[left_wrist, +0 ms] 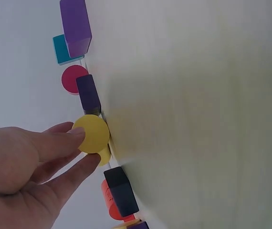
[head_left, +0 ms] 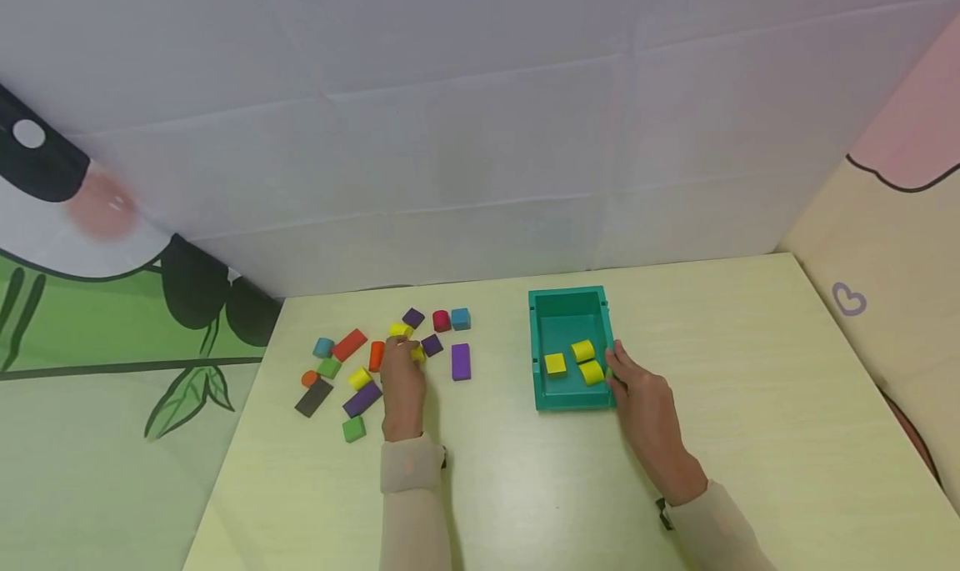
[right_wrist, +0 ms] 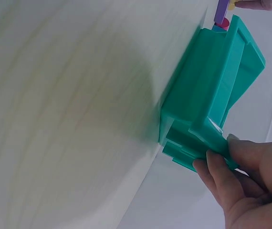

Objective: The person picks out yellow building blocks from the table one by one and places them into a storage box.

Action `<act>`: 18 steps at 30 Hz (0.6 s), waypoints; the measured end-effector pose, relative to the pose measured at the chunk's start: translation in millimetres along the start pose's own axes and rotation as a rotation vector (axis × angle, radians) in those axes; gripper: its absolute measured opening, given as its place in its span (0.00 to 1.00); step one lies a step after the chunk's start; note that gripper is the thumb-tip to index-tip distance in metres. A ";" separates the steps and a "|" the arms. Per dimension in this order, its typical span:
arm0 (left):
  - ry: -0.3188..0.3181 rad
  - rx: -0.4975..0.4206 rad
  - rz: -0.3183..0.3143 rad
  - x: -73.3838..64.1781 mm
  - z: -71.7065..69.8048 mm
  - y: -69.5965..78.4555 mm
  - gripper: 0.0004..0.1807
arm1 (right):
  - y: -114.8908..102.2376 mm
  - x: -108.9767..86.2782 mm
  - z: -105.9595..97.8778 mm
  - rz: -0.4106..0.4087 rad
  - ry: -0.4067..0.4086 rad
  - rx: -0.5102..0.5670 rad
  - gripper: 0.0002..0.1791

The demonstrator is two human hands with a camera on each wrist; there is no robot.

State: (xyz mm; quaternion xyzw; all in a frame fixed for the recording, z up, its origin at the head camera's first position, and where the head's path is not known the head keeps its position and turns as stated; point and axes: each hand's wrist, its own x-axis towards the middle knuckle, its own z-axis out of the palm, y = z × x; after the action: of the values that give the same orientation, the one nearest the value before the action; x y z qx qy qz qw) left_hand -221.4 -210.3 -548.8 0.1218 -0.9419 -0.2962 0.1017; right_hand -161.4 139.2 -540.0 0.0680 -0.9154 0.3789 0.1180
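Observation:
A yellow cylinder (left_wrist: pixel 92 134) is pinched between the thumb and fingers of my left hand (head_left: pixel 403 392), among scattered coloured blocks at the left of the table. Its round end faces the left wrist camera. Close beside it lie a dark purple block (head_left: pixel 432 345) and another yellow block (head_left: pixel 401 330). My right hand (head_left: pixel 651 413) grips the right side wall of a teal plastic bin (head_left: pixel 573 403), thumb at the rim and fingers on the outside. Inside the bin lie two yellow cylinders (head_left: pixel 582 351) and a yellow block (head_left: pixel 555 365).
A purple block (head_left: pixel 461 362), a blue block (head_left: pixel 461 319) and a red cylinder (head_left: pixel 441 321) lie between left hand and bin. Farther left are a black block (head_left: pixel 313 397), a green block (head_left: pixel 354 429) and several others. A white cloth wall (head_left: pixel 465 154) borders the table's back edge.

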 end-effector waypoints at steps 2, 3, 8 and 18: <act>0.010 0.000 0.005 -1.4 0.0 -0.1 0.17 | 0.0 0.1 0.0 0.004 -0.002 -0.003 0.30; 0.013 -0.002 0.004 -2.2 -0.1 -0.1 0.17 | -0.1 0.0 0.0 0.006 -0.004 -0.003 0.30; 0.001 0.002 -0.042 -3.3 -1.3 1.4 0.18 | 0.0 -0.4 0.2 0.013 -0.006 0.002 0.30; 0.040 0.032 0.000 -6.8 -6.3 7.4 0.18 | -0.7 -0.2 -0.8 0.015 -0.006 0.035 0.30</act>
State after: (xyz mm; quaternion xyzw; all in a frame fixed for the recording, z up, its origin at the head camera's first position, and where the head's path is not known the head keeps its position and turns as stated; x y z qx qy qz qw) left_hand -214.5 -205.8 -540.2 0.1296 -0.9443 -0.2784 0.1187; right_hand -160.9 139.3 -539.1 0.0642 -0.9093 0.3957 0.1112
